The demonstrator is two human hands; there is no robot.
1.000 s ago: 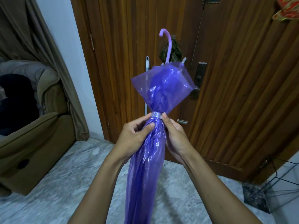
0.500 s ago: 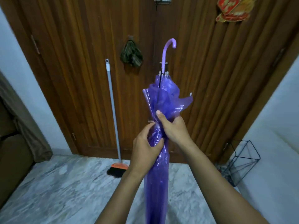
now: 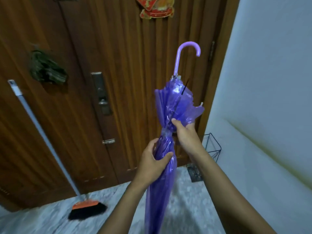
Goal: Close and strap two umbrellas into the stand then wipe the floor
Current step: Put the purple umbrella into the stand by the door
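Observation:
A closed purple see-through umbrella (image 3: 162,183) stands upright in front of me, its hooked lilac handle (image 3: 187,51) at the top. A clear strap (image 3: 166,132) binds its canopy at the waist. My left hand (image 3: 154,162) wraps around the canopy just below the strap. My right hand (image 3: 184,132) grips the loose folds just above it. A black wire umbrella stand (image 3: 211,147) sits in the corner behind the umbrella, partly hidden by my right arm. No second umbrella is in view.
A wooden door (image 3: 118,81) fills the background, with a lock plate (image 3: 101,93) and a dark cloth (image 3: 47,70) hanging on it. A broom (image 3: 87,208) with an orange head leans against the door at left. A white wall (image 3: 270,98) stands at right. The floor (image 3: 42,218) is grey marble.
The view has swung right, so the armchair and curtain are gone and the wall and stand show. The umbrella has tilted right. My left hand slid below the strap.

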